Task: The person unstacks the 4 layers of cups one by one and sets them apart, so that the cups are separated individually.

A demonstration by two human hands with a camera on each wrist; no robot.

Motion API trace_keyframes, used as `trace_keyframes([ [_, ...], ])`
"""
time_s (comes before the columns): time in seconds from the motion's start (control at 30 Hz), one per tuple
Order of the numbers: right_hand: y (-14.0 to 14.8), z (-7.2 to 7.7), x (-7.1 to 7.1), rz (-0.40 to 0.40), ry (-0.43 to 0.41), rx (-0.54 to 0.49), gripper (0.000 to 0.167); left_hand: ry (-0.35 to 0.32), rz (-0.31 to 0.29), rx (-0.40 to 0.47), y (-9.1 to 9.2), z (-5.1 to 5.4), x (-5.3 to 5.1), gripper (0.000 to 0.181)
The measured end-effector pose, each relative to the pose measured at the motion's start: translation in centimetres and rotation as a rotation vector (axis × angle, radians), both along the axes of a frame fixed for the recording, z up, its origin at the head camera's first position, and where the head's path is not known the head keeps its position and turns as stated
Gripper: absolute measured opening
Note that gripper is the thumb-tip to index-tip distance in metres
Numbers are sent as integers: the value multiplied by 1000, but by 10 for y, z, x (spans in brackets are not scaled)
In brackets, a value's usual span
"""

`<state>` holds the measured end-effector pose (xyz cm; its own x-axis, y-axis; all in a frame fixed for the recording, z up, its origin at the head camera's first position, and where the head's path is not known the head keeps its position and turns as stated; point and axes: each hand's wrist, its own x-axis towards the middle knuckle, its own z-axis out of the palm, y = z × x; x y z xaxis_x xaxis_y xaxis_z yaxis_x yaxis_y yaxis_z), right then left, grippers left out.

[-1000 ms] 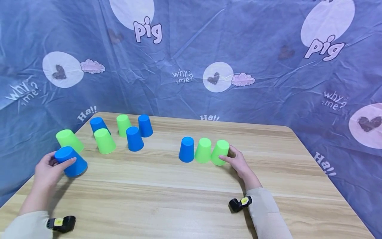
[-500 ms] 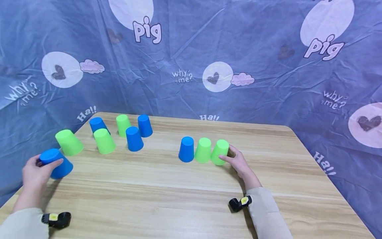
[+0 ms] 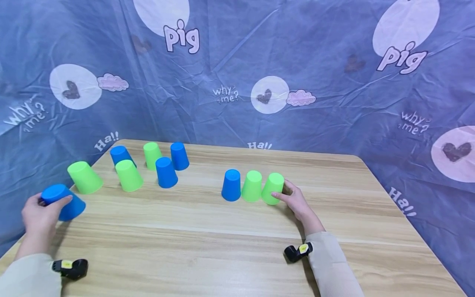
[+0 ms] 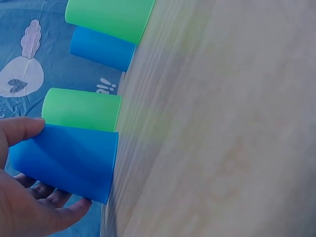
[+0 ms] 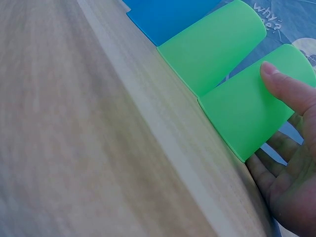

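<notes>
At the left of the head view, my left hand [image 3: 38, 216] grips an upside-down blue cup [image 3: 70, 208], thumb on one side and fingers on the other. In the left wrist view the rim of this blue cup [image 4: 69, 158] is at the tabletop, beside a green cup [image 4: 81, 108]. My right hand [image 3: 299, 206] holds the upside-down green cup [image 3: 271, 185] at the right end of a row of three. The right wrist view has its thumb on that green cup [image 5: 247, 113], which touches or nearly touches the middle green cup [image 5: 212, 49]. A blue cup [image 3: 231, 185] ends the row.
Several more inverted cups stand at the back left: a blue cup [image 3: 120, 154], a green cup [image 3: 128, 176], another green cup [image 3: 152, 156], a blue cup [image 3: 166, 173] and one farther blue cup [image 3: 179, 156]. A patterned blue cloth [image 3: 237, 53] hangs behind the wooden table [image 3: 208, 255].
My left hand has carried the blue cup leftward, from in front of the leftmost green cup toward the table's left edge. The right hand stays on its green cup.
</notes>
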<state>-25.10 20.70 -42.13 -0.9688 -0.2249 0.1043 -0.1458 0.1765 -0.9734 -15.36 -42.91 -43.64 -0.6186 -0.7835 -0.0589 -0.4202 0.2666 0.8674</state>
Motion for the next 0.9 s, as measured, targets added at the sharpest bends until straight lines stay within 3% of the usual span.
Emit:
trace_keyframes([
  [0.63,-1,4,2,4,-10,-7,61,-14,15,18,-2,0,0,89],
  [0.9,0,3,2,2,-12,-9,62,16,7,28,0,5,0,94],
])
